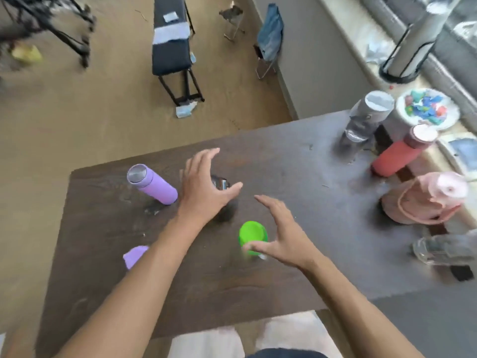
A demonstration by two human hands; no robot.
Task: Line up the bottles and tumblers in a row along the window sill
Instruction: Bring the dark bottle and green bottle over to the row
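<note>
A dark wooden table (pixel 284 275) carries the bottles. A purple bottle (pixel 152 184) stands at the left. My left hand (pixel 206 187) hovers open over a dark bottle with a silver top (pixel 221 182), mostly hidden beneath it. My right hand (pixel 278 233) is open, fingers spread beside a green-lidded bottle (pixel 251 235), thumb near its lid. Along the right edge by the window sill (pixel 361 40) stand a grey tumbler (pixel 364 120), a red bottle (pixel 397 156), a pink bottle with a strap (pixel 423 200) and a clear bottle lying down (pixel 444 249). The frame is blurred.
A purple lid-like piece (pixel 134 255) lies near my left forearm. A white bowl of coloured bits (pixel 428 107) and a tall grey cylinder (pixel 410 45) sit on the sill. On the floor beyond stand a black bench (pixel 171 47), a tripod (pixel 64 27) and a folding stool with jeans (pixel 269 34).
</note>
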